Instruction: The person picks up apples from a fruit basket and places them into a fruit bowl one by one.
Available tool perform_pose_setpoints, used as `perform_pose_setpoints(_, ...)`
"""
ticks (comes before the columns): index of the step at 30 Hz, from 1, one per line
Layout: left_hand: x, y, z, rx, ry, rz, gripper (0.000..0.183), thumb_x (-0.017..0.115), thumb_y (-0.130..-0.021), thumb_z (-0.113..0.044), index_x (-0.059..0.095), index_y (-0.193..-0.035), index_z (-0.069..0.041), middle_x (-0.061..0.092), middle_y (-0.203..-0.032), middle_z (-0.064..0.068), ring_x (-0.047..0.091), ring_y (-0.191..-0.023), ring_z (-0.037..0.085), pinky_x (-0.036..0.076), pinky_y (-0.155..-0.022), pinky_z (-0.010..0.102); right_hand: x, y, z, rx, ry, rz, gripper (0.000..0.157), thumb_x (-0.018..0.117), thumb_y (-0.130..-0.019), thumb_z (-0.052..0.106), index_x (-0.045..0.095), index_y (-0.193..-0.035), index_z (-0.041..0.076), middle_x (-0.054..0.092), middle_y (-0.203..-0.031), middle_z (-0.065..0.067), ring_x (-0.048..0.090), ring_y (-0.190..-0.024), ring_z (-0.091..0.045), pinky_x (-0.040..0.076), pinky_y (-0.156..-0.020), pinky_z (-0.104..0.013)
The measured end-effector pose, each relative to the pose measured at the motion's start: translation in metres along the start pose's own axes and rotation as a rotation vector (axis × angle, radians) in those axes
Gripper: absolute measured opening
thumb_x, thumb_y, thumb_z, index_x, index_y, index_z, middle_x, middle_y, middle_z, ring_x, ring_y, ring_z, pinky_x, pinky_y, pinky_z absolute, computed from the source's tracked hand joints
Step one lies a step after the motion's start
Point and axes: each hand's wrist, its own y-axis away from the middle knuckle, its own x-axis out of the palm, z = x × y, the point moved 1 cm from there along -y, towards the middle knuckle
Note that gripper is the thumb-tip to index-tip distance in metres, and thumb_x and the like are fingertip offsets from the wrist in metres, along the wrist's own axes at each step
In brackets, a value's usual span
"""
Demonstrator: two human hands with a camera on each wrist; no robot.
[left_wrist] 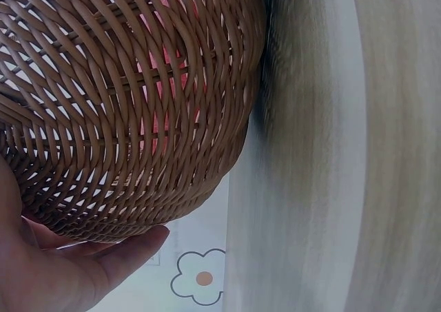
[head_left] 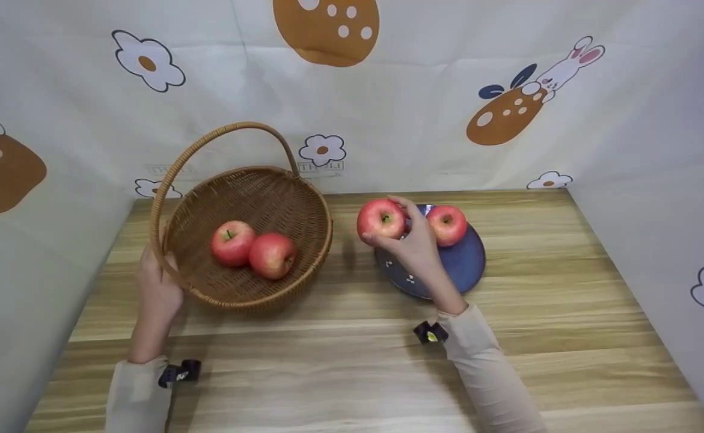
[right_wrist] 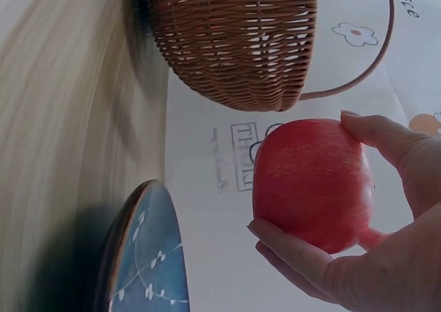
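Observation:
In the head view, a wicker basket (head_left: 249, 186) with a tall arched handle stands at the left. Two red apples (head_left: 232, 243) lie touching inside it. My left hand (head_left: 158, 282) holds the basket's left side near the handle's base; in the left wrist view its fingers (left_wrist: 131, 257) lie against the woven outside. My right hand (head_left: 415, 243) grips a red apple (right_wrist: 313, 184) between thumb and fingers, above the left edge of a blue plate (head_left: 463, 264). Another apple (head_left: 446, 225) rests on the plate's far part.
Both stand on a wood-grain table (head_left: 327, 373). A pale printed cloth (head_left: 424, 120) with flowers and rabbits rises behind the table and along both sides. The basket's handle (head_left: 231, 127) arches high above its rim. A gap of table lies between basket and plate.

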Motion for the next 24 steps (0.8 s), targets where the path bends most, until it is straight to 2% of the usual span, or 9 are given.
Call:
perform_pose_setpoints(5,0.000,0.000,-0.002,0.000,0.017,0.022,0.047,0.036,-0.104,0.003,0.046,-0.146,0.020,0.051,-0.140,0.044,0.043,-0.136,0.057,0.031,-0.114,0.068,-0.002,-0.003,-0.006,0.011,-0.003,0.000,0.079,0.095,-0.076,0.018,0.058,-0.144,0.006,0.065,-0.132,-0.016,0.064,-0.115,-0.028,0.051,-0.095,-0.040)
perform_pose_setpoints(9,0.000,0.000,0.001,0.005,0.004,0.013,0.046,0.037,-0.104,0.003,0.047,-0.145,0.020,0.052,-0.137,0.044,0.045,-0.134,0.058,0.033,-0.113,0.070,-0.003,-0.004,-0.009,0.025,-0.002,0.003,0.079,0.095,-0.077,0.017,0.057,-0.145,0.006,0.065,-0.135,-0.017,0.062,-0.121,-0.029,0.050,-0.101,-0.044)
perform_pose_setpoints(19,-0.001,0.001,0.001,0.009,-0.044,-0.003,0.045,0.039,-0.102,0.002,0.051,-0.141,0.019,0.056,-0.130,0.044,0.050,-0.127,0.061,0.036,-0.107,0.071,-0.006,-0.008,-0.018,0.044,0.037,0.001,0.078,0.094,-0.077,0.016,0.057,-0.145,0.003,0.066,-0.134,-0.019,0.063,-0.114,-0.030,0.052,-0.094,-0.042)
perform_pose_setpoints(24,-0.001,0.002,0.006,0.033,-0.028,-0.009,0.046,0.038,-0.102,-0.002,0.052,-0.139,0.020,0.056,-0.125,0.045,0.050,-0.122,0.061,0.036,-0.104,0.072,-0.005,-0.010,-0.022,0.043,0.036,0.000,0.080,0.094,-0.077,0.014,0.056,-0.146,0.000,0.065,-0.135,-0.021,0.062,-0.120,-0.032,0.050,-0.102,-0.045)
